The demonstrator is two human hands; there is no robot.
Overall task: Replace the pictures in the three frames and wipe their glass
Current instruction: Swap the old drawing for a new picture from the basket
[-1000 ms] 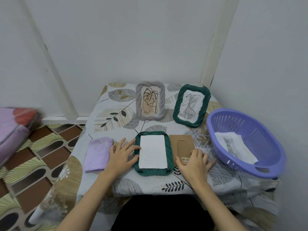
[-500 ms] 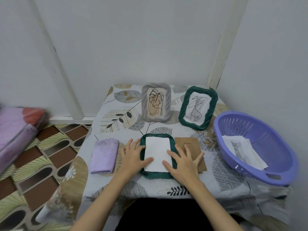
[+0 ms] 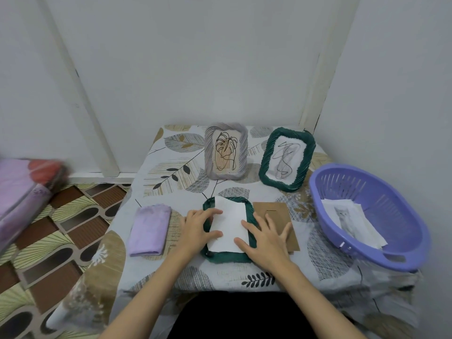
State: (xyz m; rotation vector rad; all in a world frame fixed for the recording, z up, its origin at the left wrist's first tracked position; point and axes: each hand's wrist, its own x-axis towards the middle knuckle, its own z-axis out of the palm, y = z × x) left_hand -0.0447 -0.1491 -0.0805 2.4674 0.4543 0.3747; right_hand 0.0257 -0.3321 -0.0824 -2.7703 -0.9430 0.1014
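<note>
Soft even light on my feed, faint shadows, no glare, wide-angle bending at edges, blurred bundle (image 3: 22, 189) far left

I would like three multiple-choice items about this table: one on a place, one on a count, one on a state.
1. Where is the purple cloth?
A. left of the flat frame
B. in the basket
C. behind the grey frame

2. How many frames stand upright?
A. one
B. two
C. three

3. How does the flat green frame lie?
A. glass up, closed
B. back open, white sheet on it
C. standing

Answers:
1 A: it lies beside the left hand.
2 B: the grey frame and the green standing frame.
3 B: the brown backing board lies beside it, under the right hand.
</note>
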